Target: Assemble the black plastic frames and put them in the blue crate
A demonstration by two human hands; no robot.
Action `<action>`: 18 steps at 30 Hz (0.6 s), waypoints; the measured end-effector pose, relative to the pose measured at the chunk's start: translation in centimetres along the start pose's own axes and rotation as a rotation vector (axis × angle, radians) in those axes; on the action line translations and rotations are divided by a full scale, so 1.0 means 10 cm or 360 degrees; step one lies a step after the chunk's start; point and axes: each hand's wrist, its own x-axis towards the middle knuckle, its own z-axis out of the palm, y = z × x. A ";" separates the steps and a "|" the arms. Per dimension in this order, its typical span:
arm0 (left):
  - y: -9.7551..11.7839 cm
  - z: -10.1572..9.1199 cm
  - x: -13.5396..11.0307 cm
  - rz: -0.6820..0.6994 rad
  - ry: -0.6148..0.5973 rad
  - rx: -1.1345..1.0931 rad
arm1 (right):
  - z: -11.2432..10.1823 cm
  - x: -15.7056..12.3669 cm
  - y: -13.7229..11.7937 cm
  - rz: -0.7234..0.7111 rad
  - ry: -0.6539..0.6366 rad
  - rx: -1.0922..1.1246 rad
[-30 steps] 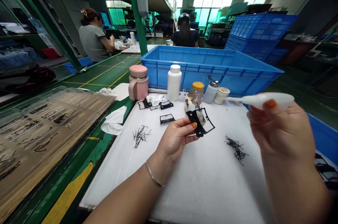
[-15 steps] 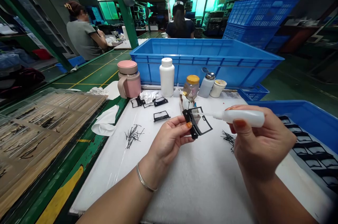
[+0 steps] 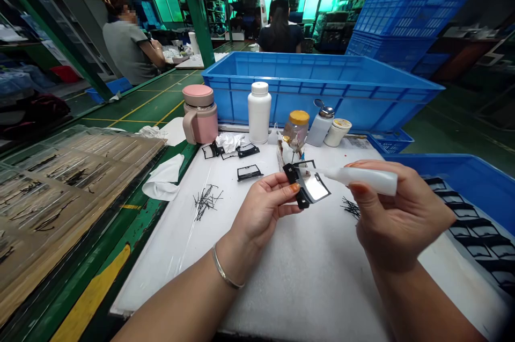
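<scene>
Between the thumb and fingers of my left hand (image 3: pixel 263 205) is a small black frame part (image 3: pixel 302 191) with a clear window, tilted above the white work board (image 3: pixel 257 277). My right hand (image 3: pixel 402 213) is closed around a white squeeze bottle (image 3: pixel 368 178), lying nearly level. Its thin nozzle points left and reaches the upper edge of the frame part; whether the tip touches cannot be made out. Short black strips (image 3: pixel 206 201) lie in a loose pile left of my left hand. Another pile of black strips (image 3: pixel 351 206) is partly hidden behind my right hand.
Behind the hands stand a pink mug (image 3: pixel 200 116), a white bottle (image 3: pixel 259 114), a yellow-lidded jar (image 3: pixel 296 126) and a pump bottle (image 3: pixel 321 126). A large blue crate (image 3: pixel 322 89) backs them. More black frames (image 3: pixel 248 172) lie at the board's back left. A blue bin (image 3: pixel 475 170) holding frames stands right.
The squeeze bottle has tipped slightly, its base a little lower and further left. The frame part has turned a little, and its window now shines brightly. The whole view has shifted slightly.
</scene>
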 end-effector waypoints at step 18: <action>-0.02 -0.01 0.00 0.0001 -0.0003 0.0023 | 0.02 -0.01 0.00 -0.0067 0.0009 0.0007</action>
